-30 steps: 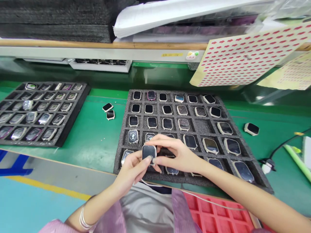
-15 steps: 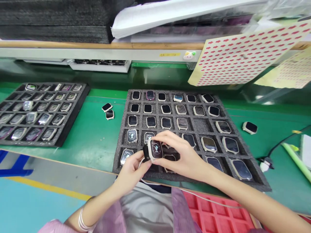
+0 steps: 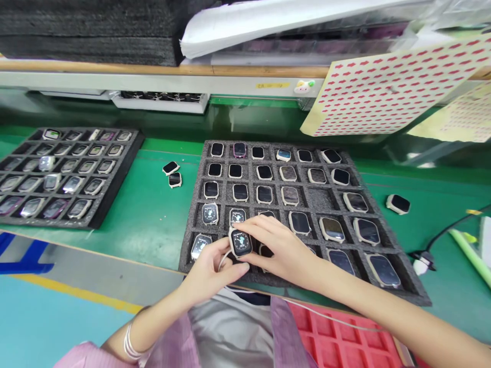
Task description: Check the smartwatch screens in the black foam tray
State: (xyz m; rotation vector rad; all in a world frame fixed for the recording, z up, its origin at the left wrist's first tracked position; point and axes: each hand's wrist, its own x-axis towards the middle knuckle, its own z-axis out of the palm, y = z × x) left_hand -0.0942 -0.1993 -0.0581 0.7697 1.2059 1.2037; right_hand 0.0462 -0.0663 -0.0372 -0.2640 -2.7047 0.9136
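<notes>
My right hand (image 3: pixel 274 240) pinches a smartwatch case (image 3: pixel 241 243) by its edges, thumb below and fingers above. The watch has no strap, and its dark screen shows a lit dial facing up. My left hand (image 3: pixel 215 264) is closed just left of the watch around a white cable (image 3: pixel 225 258); the end of that cable is hidden behind the watch and fingers. Both hands are over the front of a dark grey foam tray (image 3: pixel 320 198), whose pockets hold many watch cases. Lit dials show on a watch (image 3: pixel 209 213) and others at the tray's front left.
A second foam tray (image 3: pixel 115 197) of watches is at left. Two loose watches (image 3: pixel 175 179) lie between the trays, another (image 3: pixel 398 204) at right near a black cable (image 3: pixel 456 222). A red tray (image 3: pixel 345 337) sits below the table edge. Sticker sheets (image 3: pixel 383 92) hang from the shelf.
The watch has moved slightly down and left, and its screen now faces up more. The black piece seen behind it is now hidden. My left thumb has moved under the watch's lower edge.
</notes>
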